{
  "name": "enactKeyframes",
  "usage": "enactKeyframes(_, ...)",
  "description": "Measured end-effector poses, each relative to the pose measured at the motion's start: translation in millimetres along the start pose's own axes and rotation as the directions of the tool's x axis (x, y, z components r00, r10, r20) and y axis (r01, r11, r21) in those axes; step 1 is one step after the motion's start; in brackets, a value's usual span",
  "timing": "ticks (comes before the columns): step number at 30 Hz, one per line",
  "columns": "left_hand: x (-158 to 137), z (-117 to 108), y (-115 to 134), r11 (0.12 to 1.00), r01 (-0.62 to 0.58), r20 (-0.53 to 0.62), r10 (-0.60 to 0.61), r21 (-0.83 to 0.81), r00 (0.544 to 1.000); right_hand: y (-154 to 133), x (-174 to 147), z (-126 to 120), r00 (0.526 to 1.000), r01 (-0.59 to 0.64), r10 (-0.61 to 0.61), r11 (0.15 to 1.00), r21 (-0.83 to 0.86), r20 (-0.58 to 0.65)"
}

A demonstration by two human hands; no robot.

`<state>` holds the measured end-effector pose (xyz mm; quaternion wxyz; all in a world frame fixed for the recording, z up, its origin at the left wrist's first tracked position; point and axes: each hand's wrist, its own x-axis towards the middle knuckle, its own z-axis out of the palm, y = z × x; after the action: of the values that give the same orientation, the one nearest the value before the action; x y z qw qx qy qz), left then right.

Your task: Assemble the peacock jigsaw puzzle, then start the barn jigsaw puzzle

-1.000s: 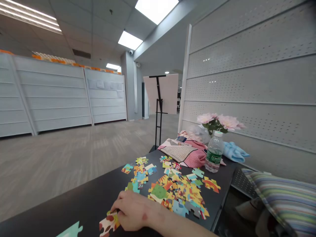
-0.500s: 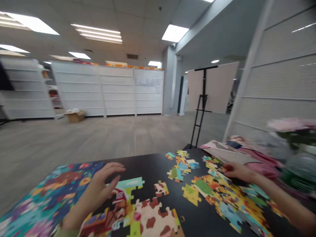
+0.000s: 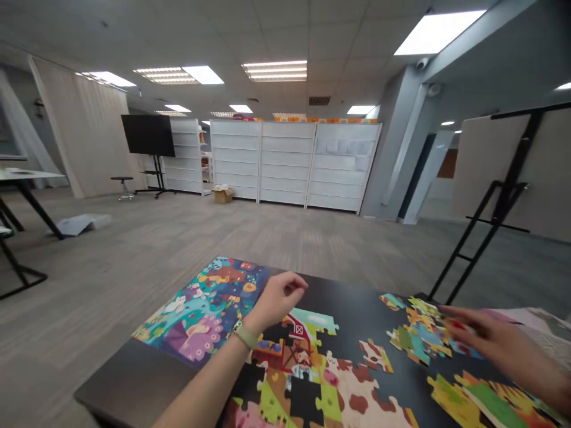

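My left hand (image 3: 280, 298) hovers over the upper left corner of a partly joined farm jigsaw puzzle (image 3: 272, 389); its fingers curl in to the thumb, with nothing visible between them. The puzzle shows a red barn, a farmer and a brown-spotted cow (image 3: 359, 397), with gaps where the dark table shows. My right hand (image 3: 491, 339), blurred, is above loose pieces on the right, and a small red puzzle piece (image 3: 457, 324) shows between its thumb and fingers. Under and beside it lies a group of loose puzzle pieces (image 3: 417, 339). A separate cow piece (image 3: 375, 355) lies right of the barn.
A colourful picture sheet (image 3: 200, 309) covers the left part of the black table (image 3: 129, 380). More pieces (image 3: 495, 401) are heaped at the lower right. Beyond the table stand a black easel (image 3: 486, 220), white shelves (image 3: 285, 160), a cardboard box (image 3: 222, 194) and a screen (image 3: 148, 135).
The view has swung left. My right hand has moved from the right-hand pieces toward the upper group, with the red piece still in it. My left hand's fingers have curled in.
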<state>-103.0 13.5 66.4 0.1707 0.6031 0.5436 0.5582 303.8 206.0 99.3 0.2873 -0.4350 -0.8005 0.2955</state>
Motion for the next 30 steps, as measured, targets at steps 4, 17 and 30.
enactKeyframes(4,-12.0,22.4,-0.3,0.98,0.136,0.346,-0.077,-0.147,0.935,-98.5,-15.8,127.4,0.873,0.089,-0.185,0.97,0.226,0.451)
enactKeyframes(17,-9.6,22.6,-21.5,0.941,0.307,0.38,-0.234,-0.143,0.895,-85.9,-25.5,212.5,0.899,-0.068,-0.23,0.768,0.637,0.372)
enactKeyframes(30,-10.2,19.7,-17.7,0.933,0.357,0.457,-0.297,-0.05,0.839,-88.8,-26.2,213.4,0.938,-0.072,-0.153,0.793,0.605,0.312)
